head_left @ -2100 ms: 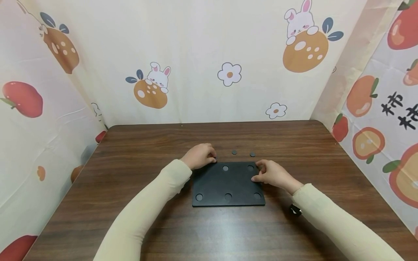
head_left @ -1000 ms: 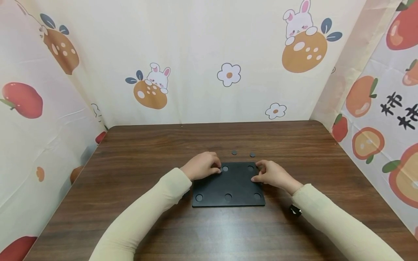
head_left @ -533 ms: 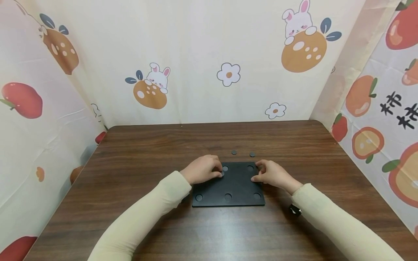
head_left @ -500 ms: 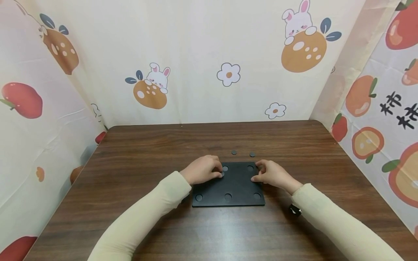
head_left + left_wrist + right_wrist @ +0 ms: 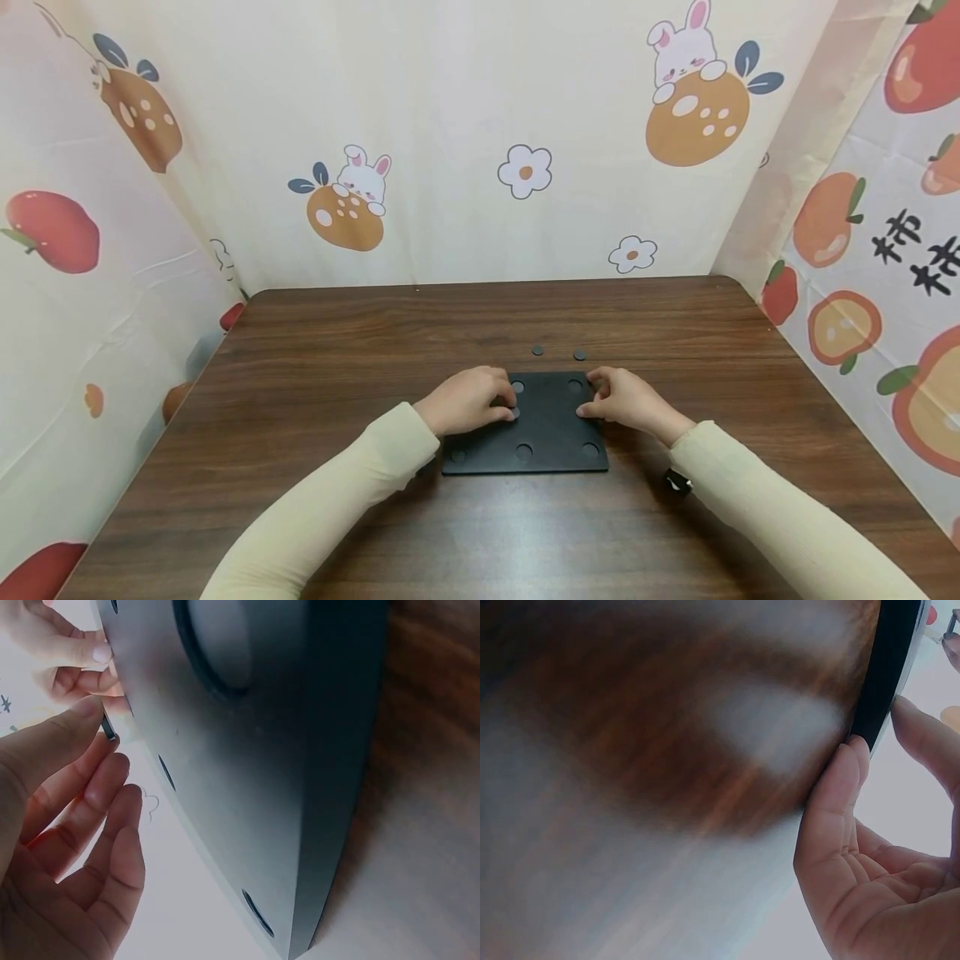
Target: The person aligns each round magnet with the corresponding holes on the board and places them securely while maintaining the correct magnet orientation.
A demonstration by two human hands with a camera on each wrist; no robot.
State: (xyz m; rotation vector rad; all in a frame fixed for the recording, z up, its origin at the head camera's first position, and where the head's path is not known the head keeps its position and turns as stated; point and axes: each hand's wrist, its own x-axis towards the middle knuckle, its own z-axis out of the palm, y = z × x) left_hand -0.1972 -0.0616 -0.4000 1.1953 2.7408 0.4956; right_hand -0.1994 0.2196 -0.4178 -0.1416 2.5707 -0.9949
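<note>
A flat black board (image 5: 555, 429) with several round recesses lies on the table. My left hand (image 5: 467, 400) is over its left half and pinches a small dark disc (image 5: 109, 729) between thumb and index finger, the other fingers loosely curled. The disc is held on edge, and in the left wrist view it stands apart from the board's surface. At the board's right edge, my right hand (image 5: 630, 400) grips it, thumb on top and fingers against the side, as the right wrist view shows. The upper-left part of the board is hidden behind my left hand.
Two more dark discs, a left one (image 5: 537, 351) and a right one (image 5: 580, 355), lie on the brown wooden table (image 5: 360, 333) behind the board. A printed curtain (image 5: 465, 208) hangs beyond the far edge and along both sides.
From the board's far left corner, my left hand has come nearer and slightly right with the disc, passing over the board. The right hand and the board have stayed put.
</note>
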